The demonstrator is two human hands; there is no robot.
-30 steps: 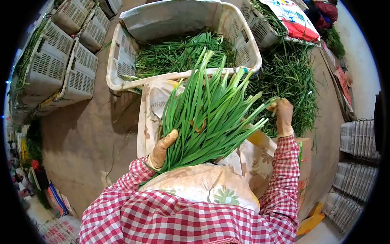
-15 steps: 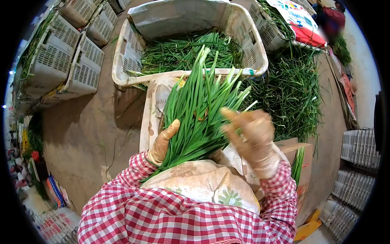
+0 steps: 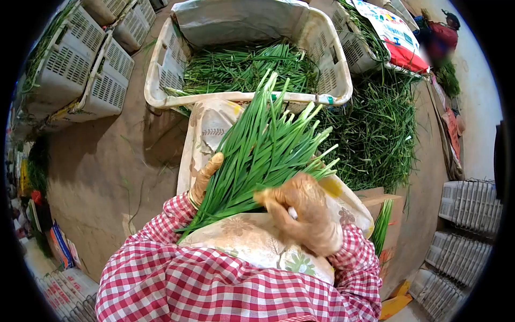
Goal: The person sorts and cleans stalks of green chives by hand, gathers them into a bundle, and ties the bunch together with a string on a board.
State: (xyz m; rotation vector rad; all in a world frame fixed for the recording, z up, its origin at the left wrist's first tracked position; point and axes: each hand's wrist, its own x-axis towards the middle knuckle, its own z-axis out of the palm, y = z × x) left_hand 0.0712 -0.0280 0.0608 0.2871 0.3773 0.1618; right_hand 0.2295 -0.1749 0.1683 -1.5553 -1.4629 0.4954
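A thick bunch of garlic chives lies across my lap, long green leaves with pale cut ends fanned up and to the right. My left hand, in a tan glove, grips the bunch from its left side; the thumb shows and the other fingers are hidden under the leaves. My right hand, gloved too, is at the lower right of the bunch. Its fingers are curled in, with the tips blurred over the leaves. A small whitish spot shows between its fingers, too unclear to name. Beneath the bunch is a floral apron.
Straight ahead stands a white plastic crate with loose chives inside. A heap of chives lies to its right, near a cardboard box. Stacked crates stand at the left. Another person is at the far right.
My right hand has moved down and left, from beside the bunch to its lower right edge, and its fingers have curled in. My left hand keeps its grip on the chives.
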